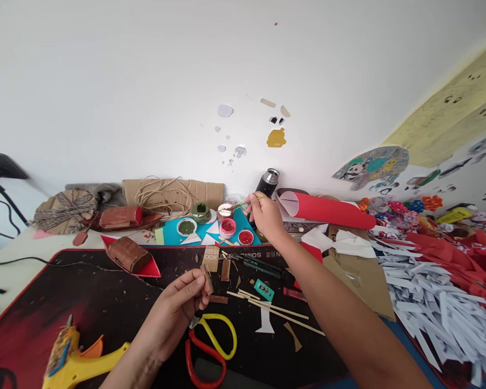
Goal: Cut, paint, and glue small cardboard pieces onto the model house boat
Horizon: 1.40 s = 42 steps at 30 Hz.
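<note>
My left hand pinches a small brown cardboard piece above the dark mat. Stretched forward, my right hand grips a thin green paintbrush. The brush's tip is at the mouth of a paint jar with a whitish top and brownish sides. Around that jar stand a green paint jar, a pink-red paint jar, a lid with green paint and a lid with red paint. Below my left hand lie scissors with red and yellow handles.
A yellow glue gun lies front left. Two small boat models sit at the left. Wooden sticks and a cutter knife lie mid-mat. A black flask stands by the red paper roll; white paper strips pile up right.
</note>
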Tool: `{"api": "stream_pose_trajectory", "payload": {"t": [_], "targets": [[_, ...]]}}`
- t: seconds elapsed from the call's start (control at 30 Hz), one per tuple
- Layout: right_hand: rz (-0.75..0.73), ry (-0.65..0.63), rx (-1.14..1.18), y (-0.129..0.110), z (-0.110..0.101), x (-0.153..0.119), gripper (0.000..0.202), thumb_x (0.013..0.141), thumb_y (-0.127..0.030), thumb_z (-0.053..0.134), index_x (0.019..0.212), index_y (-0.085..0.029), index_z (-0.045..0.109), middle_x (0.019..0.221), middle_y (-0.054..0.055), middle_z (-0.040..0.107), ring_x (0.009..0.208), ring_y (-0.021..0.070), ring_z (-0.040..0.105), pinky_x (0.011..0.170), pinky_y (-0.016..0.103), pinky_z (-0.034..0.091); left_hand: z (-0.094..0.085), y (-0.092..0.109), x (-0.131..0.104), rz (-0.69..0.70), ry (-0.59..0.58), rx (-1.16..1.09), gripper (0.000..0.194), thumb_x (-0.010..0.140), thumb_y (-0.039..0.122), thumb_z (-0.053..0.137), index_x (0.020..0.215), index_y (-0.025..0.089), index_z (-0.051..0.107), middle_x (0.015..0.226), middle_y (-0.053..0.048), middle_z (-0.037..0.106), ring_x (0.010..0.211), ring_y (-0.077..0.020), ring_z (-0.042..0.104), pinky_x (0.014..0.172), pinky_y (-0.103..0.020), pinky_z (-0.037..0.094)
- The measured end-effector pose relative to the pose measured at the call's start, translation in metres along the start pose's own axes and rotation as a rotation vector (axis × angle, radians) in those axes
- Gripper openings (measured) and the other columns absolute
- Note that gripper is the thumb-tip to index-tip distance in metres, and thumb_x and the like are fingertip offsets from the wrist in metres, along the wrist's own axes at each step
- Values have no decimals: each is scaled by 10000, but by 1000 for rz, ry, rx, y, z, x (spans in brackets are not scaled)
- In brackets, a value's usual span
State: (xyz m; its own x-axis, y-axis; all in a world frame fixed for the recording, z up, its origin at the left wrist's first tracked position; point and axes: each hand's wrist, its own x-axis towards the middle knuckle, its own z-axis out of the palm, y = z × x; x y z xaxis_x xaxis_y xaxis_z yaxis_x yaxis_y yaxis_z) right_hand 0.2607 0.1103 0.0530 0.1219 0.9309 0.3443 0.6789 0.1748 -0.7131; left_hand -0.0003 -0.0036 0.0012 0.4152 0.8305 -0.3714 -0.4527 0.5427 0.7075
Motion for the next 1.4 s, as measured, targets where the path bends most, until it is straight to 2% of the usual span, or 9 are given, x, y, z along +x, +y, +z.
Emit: {"api": "stream_pose_trajectory", "payload": {"t": [0.13, 0.3, 0.57, 0.73, 1.1, 1.3, 1.4], "targets": [[-13, 3, 18, -2, 1, -1, 370, 1140, -462, 415, 938, -247, 637, 705, -30, 711, 521, 144, 659, 599, 271, 478, 0, 0, 0, 0, -4, -4, 430, 670, 460, 1016, 731, 144, 730, 742, -38, 644, 662, -135, 537, 612, -233, 452], [-16, -24, -64, -8, 1, 0, 368, 1143, -436, 416, 914, -254, 639, 684, -26, 706, 540, 160, 665, 623, 284, 471, 2, 1, -1, 7, -14, 2, 426, 677, 458, 1014, 729, 145, 731, 729, -36, 644, 664, -134, 534, 620, -236, 455], [-12, -19, 15, -7, 3, 1, 477, 1126, -579, 430, 811, -259, 592, 604, -36, 641, 514, 163, 649, 615, 281, 469, 1, 0, 0, -3, -11, 4, 431, 669, 473, 1018, 730, 152, 736, 740, -34, 644, 664, -133, 540, 620, -228, 462], [-22, -20, -53, -9, 1, 2, 486, 1138, -533, 416, 773, -261, 585, 508, -43, 581, 537, 186, 644, 647, 293, 451, 2, 0, -1, -16, -4, -4, 435, 655, 472, 1026, 721, 153, 738, 740, -33, 649, 656, -129, 543, 616, -224, 465], [-37, -15, -90, -10, 0, 1, 501, 1143, -548, 393, 770, -267, 575, 515, -36, 598, 550, 195, 640, 649, 302, 435, 2, -1, -1, -16, 2, -27, 398, 667, 430, 1024, 737, 148, 752, 737, -39, 658, 661, -134, 549, 619, -228, 470], [9, -5, -39, -10, -1, 0, 547, 1126, -627, 395, 759, -267, 579, 490, -36, 588, 534, 195, 657, 642, 300, 455, 3, 0, -1, -24, -8, -23, 393, 668, 424, 1022, 735, 146, 752, 739, -43, 660, 657, -136, 551, 614, -235, 465], [6, -8, -60, -10, -1, 0, 526, 1131, -589, 412, 761, -263, 597, 487, -38, 584, 534, 194, 654, 646, 299, 455, 3, 0, -1, -21, -7, -15, 412, 659, 439, 1027, 728, 147, 744, 733, -38, 654, 658, -134, 550, 618, -233, 467]]}}
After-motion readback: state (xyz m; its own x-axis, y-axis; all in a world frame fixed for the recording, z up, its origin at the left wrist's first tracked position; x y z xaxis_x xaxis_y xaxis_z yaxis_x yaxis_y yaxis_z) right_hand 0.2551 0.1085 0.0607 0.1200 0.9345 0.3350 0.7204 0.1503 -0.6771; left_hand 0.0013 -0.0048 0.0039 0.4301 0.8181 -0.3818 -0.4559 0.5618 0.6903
